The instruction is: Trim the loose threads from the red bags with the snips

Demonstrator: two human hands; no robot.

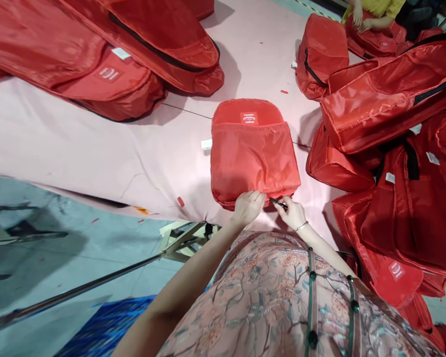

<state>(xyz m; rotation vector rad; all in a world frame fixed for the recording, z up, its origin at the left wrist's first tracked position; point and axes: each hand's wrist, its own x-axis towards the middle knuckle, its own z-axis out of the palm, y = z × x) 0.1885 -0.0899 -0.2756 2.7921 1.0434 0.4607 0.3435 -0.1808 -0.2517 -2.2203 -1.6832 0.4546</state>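
The red backpack lay on the pink table cover. The left hand, extended forward with fingers together, gripped the backpack's near edge; the right hand, angled inward, clamped its fingers on a slim black tool.

We've got a dusty-pink floral garment on; its cut is hard to judge, as the wide view stretches it. Print = peach-pink blossoms w/ grey-blue leaves, thin dk twigs & some silvery glints. Down the front run 2 narrow dk-green bands w/ paler edging; we count 3 round, shiny dk-green beads on one, 2 on the other. Our forearms are bare, & next to our R hand sits a slim silver-coloured bracelet.
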